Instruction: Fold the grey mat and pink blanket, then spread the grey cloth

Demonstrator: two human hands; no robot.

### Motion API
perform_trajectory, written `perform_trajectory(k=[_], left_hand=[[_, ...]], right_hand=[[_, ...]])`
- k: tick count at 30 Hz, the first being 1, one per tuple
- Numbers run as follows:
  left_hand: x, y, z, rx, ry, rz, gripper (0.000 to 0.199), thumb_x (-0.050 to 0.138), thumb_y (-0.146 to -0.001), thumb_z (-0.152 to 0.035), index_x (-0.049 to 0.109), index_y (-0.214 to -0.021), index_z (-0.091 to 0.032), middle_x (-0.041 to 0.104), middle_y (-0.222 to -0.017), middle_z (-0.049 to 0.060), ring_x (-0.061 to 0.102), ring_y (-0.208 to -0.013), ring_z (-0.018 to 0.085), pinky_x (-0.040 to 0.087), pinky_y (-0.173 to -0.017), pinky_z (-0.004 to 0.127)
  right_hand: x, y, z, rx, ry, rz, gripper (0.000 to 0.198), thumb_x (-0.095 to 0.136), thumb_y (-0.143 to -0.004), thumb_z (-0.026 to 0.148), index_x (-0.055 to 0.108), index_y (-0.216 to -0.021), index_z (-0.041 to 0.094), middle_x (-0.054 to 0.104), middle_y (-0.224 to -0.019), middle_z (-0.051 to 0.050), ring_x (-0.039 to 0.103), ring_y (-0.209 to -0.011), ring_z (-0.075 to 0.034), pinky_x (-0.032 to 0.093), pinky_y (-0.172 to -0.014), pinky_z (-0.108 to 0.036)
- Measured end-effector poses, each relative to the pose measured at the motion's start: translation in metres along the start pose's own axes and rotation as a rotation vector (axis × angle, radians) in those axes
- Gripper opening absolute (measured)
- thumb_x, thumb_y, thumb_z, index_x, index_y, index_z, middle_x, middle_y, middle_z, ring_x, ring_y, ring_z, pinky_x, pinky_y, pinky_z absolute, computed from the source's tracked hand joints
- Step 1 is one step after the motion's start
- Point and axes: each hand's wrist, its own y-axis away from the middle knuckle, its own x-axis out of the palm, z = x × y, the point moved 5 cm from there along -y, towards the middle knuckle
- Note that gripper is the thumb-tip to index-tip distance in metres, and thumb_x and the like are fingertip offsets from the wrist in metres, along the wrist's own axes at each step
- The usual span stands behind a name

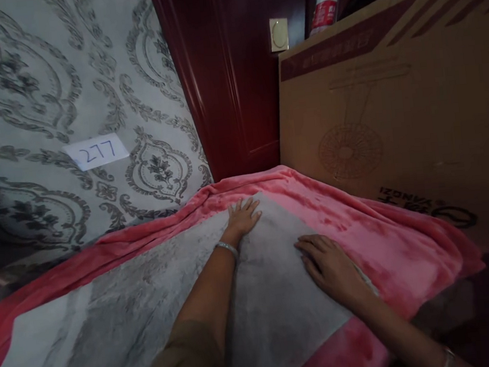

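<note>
A grey plush blanket (276,296) with pale bands at its left end lies spread over a pink plush blanket (389,244). My left hand (243,217) rests flat near the far corner of the grey blanket, fingers spread. To its right and closer to me, my right hand (328,265) lies palm down by the grey blanket's right edge. Its fingers are stretched out and slightly bent, and nothing shows in them. A bracelet (227,248) circles my left wrist, and another sits on my right wrist.
Patterned wallpaper with a paper marked 277 (97,151) rises at the left. A dark red wooden panel (234,80) stands behind the blankets. At the right stands a large cardboard box (415,115), with a plastic bottle (326,2) near its top edge.
</note>
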Motion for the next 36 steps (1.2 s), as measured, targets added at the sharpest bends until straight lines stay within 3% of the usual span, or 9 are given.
perform_trajectory(k=[6, 11, 13, 16, 20, 23, 25, 31, 36], left_hand=[[-0.002, -0.014, 0.000, -0.086, -0.032, -0.031, 0.064, 0.021, -0.101, -0.053, 0.031, -0.159, -0.030, 0.027, -0.168, 0.005, 0.015, -0.156, 0.032, 0.007, -0.122, 0.065], [-0.005, -0.012, -0.002, -0.126, -0.021, 0.173, 0.074, 0.023, -0.099, -0.060, 0.018, -0.163, -0.023, 0.006, -0.171, 0.010, 0.002, -0.157, 0.033, 0.008, -0.123, 0.060], [-0.010, -0.001, -0.004, -0.107, 0.004, 0.215, 0.074, 0.021, -0.099, -0.060, 0.018, -0.163, -0.022, 0.004, -0.171, 0.012, 0.002, -0.157, 0.034, 0.011, -0.122, 0.059], [-0.018, 0.040, -0.012, -0.038, -0.006, 0.231, 0.072, 0.020, -0.100, -0.061, 0.022, -0.162, -0.024, 0.010, -0.171, 0.013, 0.009, -0.156, 0.036, 0.013, -0.120, 0.063], [-0.017, 0.133, -0.028, 0.178, -0.047, 0.207, 0.071, 0.029, -0.099, -0.063, 0.025, -0.161, -0.029, 0.012, -0.171, 0.010, 0.010, -0.156, 0.035, 0.013, -0.121, 0.062], [-0.013, 0.202, -0.022, 0.285, -0.043, 0.189, 0.067, 0.028, -0.101, -0.060, 0.025, -0.161, -0.030, 0.016, -0.171, 0.007, 0.012, -0.156, 0.032, 0.014, -0.123, 0.058], [-0.015, 0.235, -0.002, 0.239, -0.062, 0.153, 0.063, 0.025, -0.103, -0.055, 0.026, -0.161, -0.030, 0.019, -0.170, 0.006, 0.015, -0.156, 0.029, 0.013, -0.124, 0.056], [-0.028, 0.291, 0.087, -0.130, -0.146, 0.100, 0.061, 0.024, -0.103, -0.051, 0.027, -0.160, -0.028, 0.024, -0.168, 0.007, 0.018, -0.156, 0.029, 0.017, -0.122, 0.056], [-0.034, 0.340, 0.115, -0.265, -0.141, 0.081, 0.060, 0.027, -0.103, -0.049, 0.029, -0.160, -0.028, 0.026, -0.168, 0.007, 0.021, -0.155, 0.028, 0.021, -0.121, 0.054]], right_hand=[[0.002, -0.006, -0.001, 0.049, 0.085, 0.106, 0.044, 0.040, -0.098, 0.030, 0.063, -0.135, 0.025, 0.059, -0.142, -0.010, 0.052, -0.131, -0.028, 0.042, -0.111, -0.050], [0.003, -0.012, -0.005, 0.124, 0.100, 0.277, 0.053, 0.034, -0.102, 0.038, 0.046, -0.152, 0.024, 0.037, -0.162, -0.007, 0.032, -0.148, -0.028, 0.027, -0.120, -0.052], [0.003, -0.013, -0.007, 0.137, 0.093, 0.314, 0.055, 0.032, -0.103, 0.039, 0.043, -0.154, 0.025, 0.033, -0.165, -0.006, 0.028, -0.150, -0.029, 0.023, -0.121, -0.053], [0.002, -0.013, -0.008, 0.138, 0.092, 0.337, 0.056, 0.031, -0.103, 0.039, 0.041, -0.155, 0.023, 0.030, -0.166, -0.007, 0.027, -0.151, -0.029, 0.023, -0.121, -0.053], [0.000, -0.012, -0.006, 0.127, 0.113, 0.329, 0.056, 0.030, -0.103, 0.039, 0.042, -0.155, 0.022, 0.032, -0.165, -0.008, 0.030, -0.149, -0.031, 0.026, -0.120, -0.055], [0.001, -0.010, -0.007, 0.122, 0.127, 0.310, 0.056, 0.030, -0.102, 0.040, 0.043, -0.154, 0.021, 0.034, -0.164, -0.008, 0.032, -0.149, -0.030, 0.028, -0.119, -0.054], [0.002, -0.008, -0.009, 0.118, 0.136, 0.308, 0.056, 0.030, -0.102, 0.039, 0.043, -0.154, 0.021, 0.035, -0.163, -0.009, 0.032, -0.148, -0.031, 0.029, -0.119, -0.054], [0.009, -0.005, -0.018, 0.085, 0.144, 0.285, 0.056, 0.028, -0.101, 0.042, 0.045, -0.152, 0.025, 0.039, -0.161, -0.007, 0.036, -0.146, -0.031, 0.033, -0.116, -0.056], [0.012, -0.003, -0.022, 0.074, 0.161, 0.271, 0.057, 0.027, -0.101, 0.043, 0.046, -0.151, 0.025, 0.041, -0.160, -0.008, 0.038, -0.145, -0.030, 0.035, -0.115, -0.057]])
